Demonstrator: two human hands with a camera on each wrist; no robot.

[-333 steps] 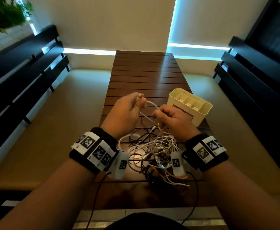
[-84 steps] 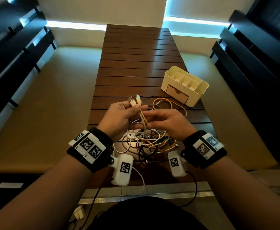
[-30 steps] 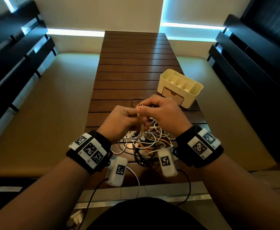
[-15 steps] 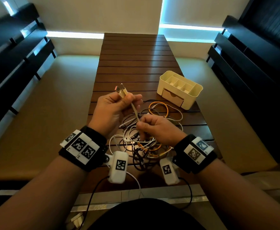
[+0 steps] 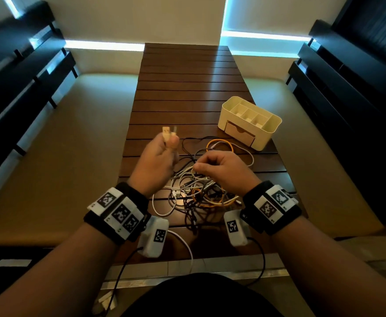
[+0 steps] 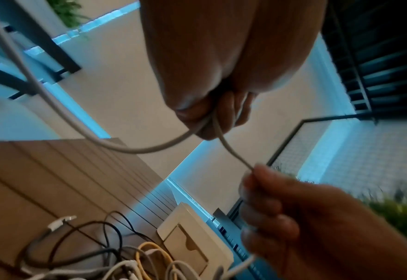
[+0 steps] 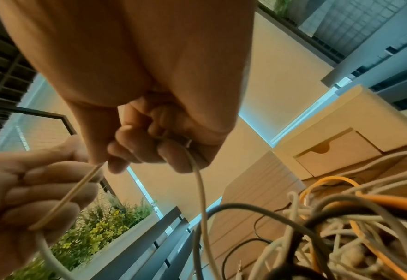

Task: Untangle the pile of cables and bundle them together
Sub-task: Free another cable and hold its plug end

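No readable writing. Left hand (image 5: 156,161) grips 2 plugs (image 5: 168,132) of a white cable (image 6: 231,151); right hand (image 5: 221,169) pinches it. Beyond the right hand, organizer (image 5: 249,122) compartments hold nothing visible.

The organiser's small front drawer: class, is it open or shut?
Shut. The drawer sits flush with the front of the cream organiser; the right wrist view shows the same.

Home balcony: slatted table (image 5: 185,88); planter greenery (image 7: 102,227)

a dark brown slatted wooden table (image 5: 185,88) carries a cream plastic organiser box (image 5: 249,122); a tangled pile of white, grey, black and orange cables (image 5: 201,191) lies just beside it.
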